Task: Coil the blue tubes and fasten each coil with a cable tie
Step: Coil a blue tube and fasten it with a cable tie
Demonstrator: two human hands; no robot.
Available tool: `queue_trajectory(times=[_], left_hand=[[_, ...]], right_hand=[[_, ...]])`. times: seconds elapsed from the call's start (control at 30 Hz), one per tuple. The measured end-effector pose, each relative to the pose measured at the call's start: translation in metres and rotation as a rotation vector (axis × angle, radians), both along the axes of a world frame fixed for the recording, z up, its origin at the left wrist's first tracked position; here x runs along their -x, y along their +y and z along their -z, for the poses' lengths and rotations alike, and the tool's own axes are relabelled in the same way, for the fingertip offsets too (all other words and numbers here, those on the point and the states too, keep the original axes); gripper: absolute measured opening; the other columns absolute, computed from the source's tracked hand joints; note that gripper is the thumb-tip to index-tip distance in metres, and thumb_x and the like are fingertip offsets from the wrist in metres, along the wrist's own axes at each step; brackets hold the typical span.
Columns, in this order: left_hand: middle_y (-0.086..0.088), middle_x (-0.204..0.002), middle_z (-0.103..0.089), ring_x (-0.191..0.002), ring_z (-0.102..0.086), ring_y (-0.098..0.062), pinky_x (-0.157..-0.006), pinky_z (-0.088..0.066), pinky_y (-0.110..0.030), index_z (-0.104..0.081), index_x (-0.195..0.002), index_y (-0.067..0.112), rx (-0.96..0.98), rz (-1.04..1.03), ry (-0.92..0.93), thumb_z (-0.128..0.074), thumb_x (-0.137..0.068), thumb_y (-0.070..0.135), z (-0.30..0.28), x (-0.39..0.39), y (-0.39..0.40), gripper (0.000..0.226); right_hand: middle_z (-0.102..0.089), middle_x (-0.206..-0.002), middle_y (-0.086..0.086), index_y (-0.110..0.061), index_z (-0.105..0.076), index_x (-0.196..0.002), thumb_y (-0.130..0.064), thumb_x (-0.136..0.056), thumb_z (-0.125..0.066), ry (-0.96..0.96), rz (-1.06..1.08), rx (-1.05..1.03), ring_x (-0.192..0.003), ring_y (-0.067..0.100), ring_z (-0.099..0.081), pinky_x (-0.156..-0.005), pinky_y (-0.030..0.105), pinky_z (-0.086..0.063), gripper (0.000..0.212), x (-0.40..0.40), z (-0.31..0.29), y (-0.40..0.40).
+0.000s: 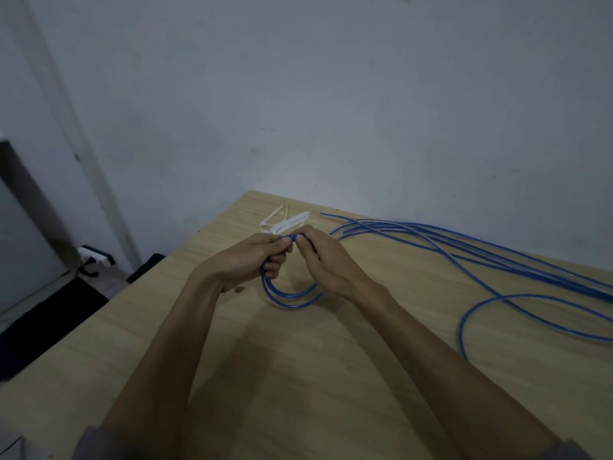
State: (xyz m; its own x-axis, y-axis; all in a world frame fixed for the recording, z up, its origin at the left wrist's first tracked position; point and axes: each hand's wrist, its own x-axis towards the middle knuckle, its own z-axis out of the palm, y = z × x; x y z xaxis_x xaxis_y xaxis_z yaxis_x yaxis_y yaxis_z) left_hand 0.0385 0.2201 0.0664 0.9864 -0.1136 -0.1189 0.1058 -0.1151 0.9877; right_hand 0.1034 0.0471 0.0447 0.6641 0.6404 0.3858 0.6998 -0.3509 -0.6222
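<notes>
Both hands, left hand [252, 257] and right hand [318, 257], pinch the coil [288, 295] together; next, probably a cable tie [282, 224] (just beyond the coil).

Coil [288, 295] mid-table [331, 376], held between both hands. Cable ties [282, 224] just behind the hands (far edge). Loose tubes [497, 257] spread to the right.

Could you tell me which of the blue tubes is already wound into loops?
The coil held in both hands; the loose tubes lie stretched along the table's right side.
</notes>
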Motion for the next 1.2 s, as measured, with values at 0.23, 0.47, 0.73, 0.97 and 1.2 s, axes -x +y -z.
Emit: queue_trajectory(times=[0.23,0.47,0.73,0.97,1.2], left_hand=[[0.004,-0.064,-0.025,-0.052,-0.023,-0.010,-0.051,-0.029,-0.023,-0.039,-0.080,0.017,0.056,-0.168,0.044,-0.038,-0.109,0.025,0.008,-0.001,0.045,0.030],[0.005,-0.062,-0.025,-0.052,-0.022,-0.011,-0.053,-0.025,-0.026,-0.041,-0.079,0.017,0.046,-0.249,0.039,-0.037,-0.109,0.030,0.012,-0.007,0.053,0.032],[0.005,-0.062,-0.025,-0.051,-0.021,-0.010,-0.047,-0.027,-0.022,-0.039,-0.077,0.019,0.101,-0.303,-0.066,-0.042,-0.108,0.033,0.013,-0.009,0.049,0.033],[0.007,-0.059,-0.021,-0.050,-0.013,-0.010,-0.047,-0.012,-0.027,-0.039,-0.075,0.021,0.102,-0.275,-0.177,-0.040,-0.108,0.032,0.018,-0.016,0.016,0.035],[0.006,-0.054,-0.020,-0.039,-0.016,-0.005,-0.039,-0.014,-0.021,-0.041,-0.077,0.018,0.271,-0.206,-0.072,-0.036,-0.109,0.028,0.015,-0.034,-0.072,0.034]], right_hand=[[-0.069,-0.109,0.006,-0.016,-0.065,-0.119,-0.024,-0.106,-0.036,0.152,0.252,-0.007,-0.098,0.023,-0.064,-0.085,0.035,-0.050,0.033,-0.037,0.013,0.037],[-0.054,-0.113,0.009,-0.030,-0.049,-0.140,-0.020,-0.098,-0.048,-0.114,0.193,0.523,-0.100,0.033,-0.058,-0.075,0.039,-0.041,0.043,-0.046,0.025,0.054],[-0.045,-0.103,0.002,-0.018,-0.063,-0.116,-0.026,-0.103,-0.050,-0.206,0.117,0.437,-0.096,0.022,-0.047,-0.069,0.034,-0.034,0.020,-0.041,0.016,0.026],[-0.071,-0.096,-0.005,-0.024,-0.061,-0.098,-0.025,-0.100,-0.052,-0.220,0.193,0.265,-0.100,0.023,-0.061,-0.084,0.044,-0.048,0.010,-0.030,-0.011,-0.039],[-0.071,-0.108,0.000,-0.023,-0.063,-0.112,-0.032,-0.103,-0.048,-0.419,0.219,0.332,-0.098,0.026,-0.065,-0.072,0.039,-0.050,0.019,0.002,-0.041,-0.093]])
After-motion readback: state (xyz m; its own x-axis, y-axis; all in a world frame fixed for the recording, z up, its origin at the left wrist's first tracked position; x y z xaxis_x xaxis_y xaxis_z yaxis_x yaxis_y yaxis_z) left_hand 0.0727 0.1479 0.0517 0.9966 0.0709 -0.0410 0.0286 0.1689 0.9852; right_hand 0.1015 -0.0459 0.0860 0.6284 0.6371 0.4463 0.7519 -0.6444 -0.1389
